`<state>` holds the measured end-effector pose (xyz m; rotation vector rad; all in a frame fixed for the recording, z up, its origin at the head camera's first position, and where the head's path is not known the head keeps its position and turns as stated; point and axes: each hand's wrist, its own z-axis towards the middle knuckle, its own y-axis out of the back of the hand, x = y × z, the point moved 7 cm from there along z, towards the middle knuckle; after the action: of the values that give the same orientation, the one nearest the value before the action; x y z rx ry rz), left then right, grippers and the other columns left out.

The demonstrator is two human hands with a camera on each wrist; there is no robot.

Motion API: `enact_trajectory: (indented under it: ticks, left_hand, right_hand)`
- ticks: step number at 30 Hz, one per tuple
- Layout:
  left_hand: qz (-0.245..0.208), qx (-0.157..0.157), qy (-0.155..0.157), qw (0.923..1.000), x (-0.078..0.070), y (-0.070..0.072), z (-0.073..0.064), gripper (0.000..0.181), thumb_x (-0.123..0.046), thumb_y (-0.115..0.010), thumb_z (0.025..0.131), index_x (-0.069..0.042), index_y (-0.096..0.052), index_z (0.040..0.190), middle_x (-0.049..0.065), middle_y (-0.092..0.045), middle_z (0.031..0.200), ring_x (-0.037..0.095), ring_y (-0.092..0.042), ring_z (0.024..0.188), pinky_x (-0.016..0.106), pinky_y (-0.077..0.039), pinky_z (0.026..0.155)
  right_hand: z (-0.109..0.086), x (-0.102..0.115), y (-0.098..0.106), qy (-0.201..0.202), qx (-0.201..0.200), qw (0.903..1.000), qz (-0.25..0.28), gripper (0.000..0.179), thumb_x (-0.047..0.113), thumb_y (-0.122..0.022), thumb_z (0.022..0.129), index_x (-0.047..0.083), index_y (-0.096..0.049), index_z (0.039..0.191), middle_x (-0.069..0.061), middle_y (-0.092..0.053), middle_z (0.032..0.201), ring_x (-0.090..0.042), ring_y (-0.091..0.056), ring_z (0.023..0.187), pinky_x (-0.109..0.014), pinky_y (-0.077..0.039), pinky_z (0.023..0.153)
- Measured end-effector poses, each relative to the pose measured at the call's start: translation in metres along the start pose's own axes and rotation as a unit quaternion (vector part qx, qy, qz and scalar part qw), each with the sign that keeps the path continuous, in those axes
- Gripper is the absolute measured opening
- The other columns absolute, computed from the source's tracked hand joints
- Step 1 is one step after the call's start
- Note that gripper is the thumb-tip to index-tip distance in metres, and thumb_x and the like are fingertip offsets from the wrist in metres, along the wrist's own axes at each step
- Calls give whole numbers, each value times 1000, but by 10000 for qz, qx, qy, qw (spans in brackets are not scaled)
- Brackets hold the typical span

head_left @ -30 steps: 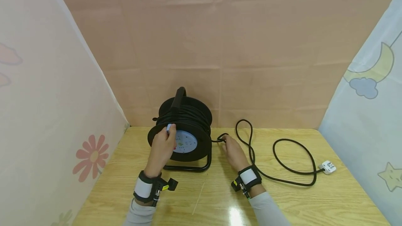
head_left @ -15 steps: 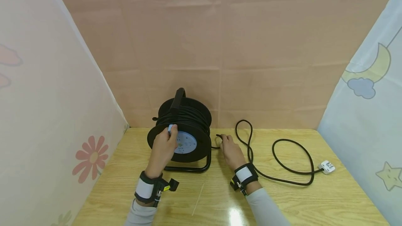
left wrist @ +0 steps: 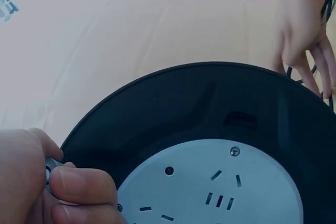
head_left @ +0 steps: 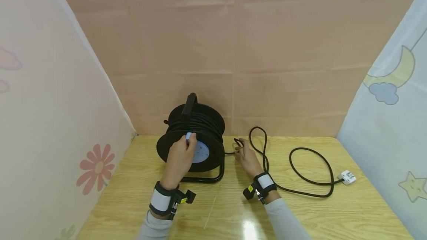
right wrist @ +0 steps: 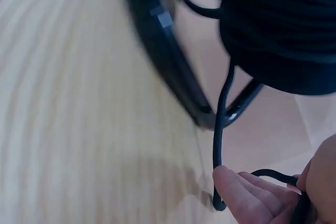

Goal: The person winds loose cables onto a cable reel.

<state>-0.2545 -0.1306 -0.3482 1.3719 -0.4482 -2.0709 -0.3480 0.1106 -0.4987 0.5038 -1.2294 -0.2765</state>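
The black reel [head_left: 201, 136] stands on the worktop [head_left: 227, 210], the left hand [head_left: 179, 158] gripping the pale-blue knob [head_left: 188, 135] near twelve o'clock on its face. Between three and four o'clock from the reel, the right hand [head_left: 247, 159] pinches the black cable [right wrist: 217, 140]; farther out that way lies the white plug [head_left: 348, 177].

The head view looks forward and down from behind left hand [head_left: 179, 158] and right hand [head_left: 248, 158]; closer wrist views share the reel [head_left: 205, 135].

Tan backdrop [head_left: 283, 47] behind wooden table [head_left: 350, 214]
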Motion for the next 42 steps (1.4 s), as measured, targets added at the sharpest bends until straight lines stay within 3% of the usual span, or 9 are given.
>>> enact_trajectory:
  ticks: [3,6,15,19,23,28,32,39,42]
  left_hand:
    - [87,-53,-154,9998,-3,-3,-1,57,-53,-29,103,-10,-42,69,2,-33,57,19,-36,45,28,-27,43]
    - [74,-70,-217,9997,-4,-5,-2,57,-53,-29,103,-10,-42,69,2,-33,57,19,-35,45,28,-27,42]
    - [66,-154,-409,9990,-10,-7,-2,54,-49,-31,104,-11,-41,67,1,-33,55,18,-34,43,27,-27,41]
    - [57,-118,-444,9989,-12,-10,-2,53,-47,-32,105,-11,-40,67,0,-32,55,16,-32,43,27,-27,41]
    - [-16,-44,-441,9990,-14,-14,-2,54,-48,-31,105,-10,-41,68,0,-32,54,15,-32,42,26,-26,40]
    - [-41,-19,-413,9991,-15,-19,-4,53,-49,-31,104,-11,-43,69,1,-35,54,17,-35,43,27,-28,41]
    - [-12,-2,-437,9990,-15,-23,-5,55,-52,-29,104,-11,-43,69,1,-35,55,18,-36,44,27,-29,41]
    - [-54,39,-376,9993,-16,-31,-5,55,-53,-29,103,-11,-44,71,1,-36,57,17,-38,46,28,-29,42]
    - [-38,29,-448,9990,-17,-34,-6,53,-50,-31,104,-12,-44,71,0,-36,57,15,-37,46,28,-29,42]
  right_hand:
    - [-1,-4,4,-377,-3,9939,1036,41,11,-21,108,-1,-19,147,-34,-46,134,-42,-58,109,-46,-51,87]
    - [-2,-5,10,-614,-129,9899,1269,40,11,-19,109,0,-20,147,-32,-45,137,-41,-61,103,-46,-53,83]
    - [0,-1,31,-663,-609,9958,-176,39,7,-26,106,-3,-34,142,-25,-52,120,-29,-58,84,-35,-46,62]
    - [-2,2,35,-587,-865,9915,-772,39,7,-30,105,-2,-40,141,-22,-57,104,-20,-48,60,-30,-40,51]
    - [-7,4,38,-687,-1194,9877,-737,36,14,-33,105,4,-49,136,-16,-58,84,-17,-36,41,-29,-32,40]
    - [-14,10,41,-519,-1530,9840,-751,30,19,-47,104,4,-59,125,-15,-68,98,-22,-60,68,-38,-48,57]
    - [-18,12,44,-427,-1698,9808,-863,24,18,-51,102,6,-63,119,-14,-68,106,-24,-64,83,-42,-52,66]
    - [-24,14,52,-408,-1876,9771,-915,23,20,-51,102,8,-66,114,-13,-66,78,-19,-42,45,-31,-33,43]
    - [-27,14,55,-417,-1906,9765,-914,24,21,-51,102,8,-67,114,-10,-60,69,-16,-37,41,-28,-30,41]
